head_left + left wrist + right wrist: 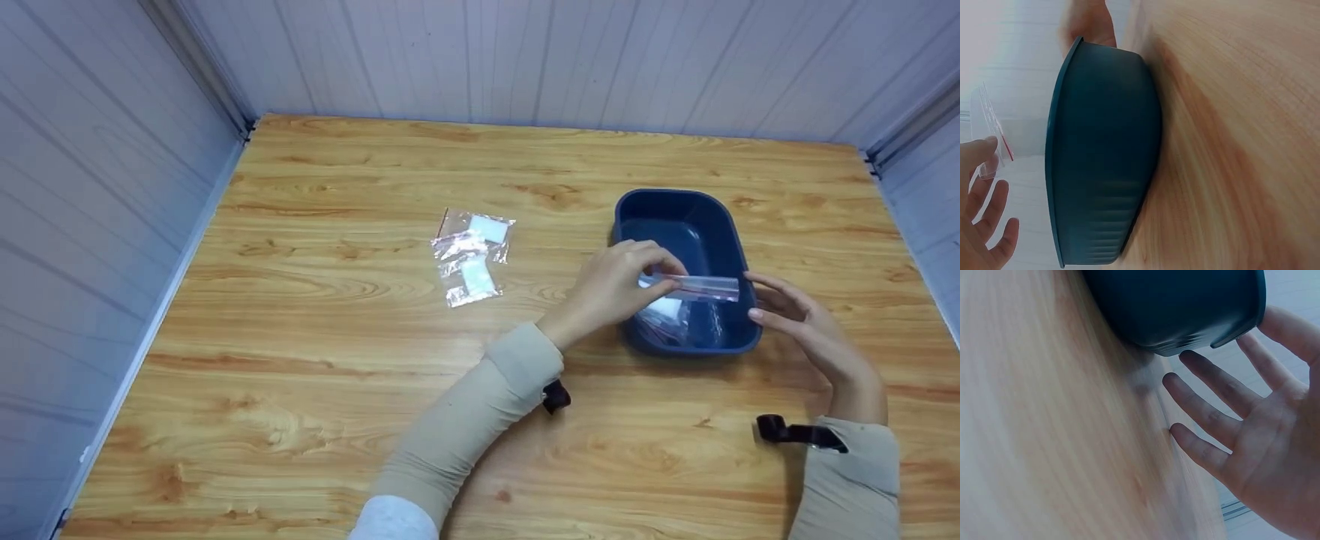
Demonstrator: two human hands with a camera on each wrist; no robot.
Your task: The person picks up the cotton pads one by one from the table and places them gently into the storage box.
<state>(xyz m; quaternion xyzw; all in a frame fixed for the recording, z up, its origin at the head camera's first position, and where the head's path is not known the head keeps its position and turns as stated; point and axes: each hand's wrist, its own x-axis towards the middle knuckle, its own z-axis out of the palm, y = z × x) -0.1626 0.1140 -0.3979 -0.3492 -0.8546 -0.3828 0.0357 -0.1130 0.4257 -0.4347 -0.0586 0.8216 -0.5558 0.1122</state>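
A beige fabric sleeve (457, 427) with a smooth, slightly creased surface occupies the lower centre of the head view. It leads to the left hand (619, 285), right of centre. Thumb and index finger pinch a clear plastic zip bag (709, 287) above the dark blue bin (682, 240); the remaining fingers are loosely bent. The right hand (817, 337), at right, has its fingers spread, with fingertips at the bin's right rim.

The bin is a rounded rectangle with a smooth finish. White-filled bags (664, 306) lie in its lower left portion. Two further clear bags, the upper bag (491, 229) and the lower bag (478, 277), each with a white rectangular insert, lie near the centre of the frame, overlapping on the glossy wood-grain tabletop (300, 375).

Only the head view shows the bin interior. The left wrist view shows the outer wall with parallel ribs, plus a distinct red line on the pinched bag. The right wrist view shows the right palm and three separated fingers clear of the wall.
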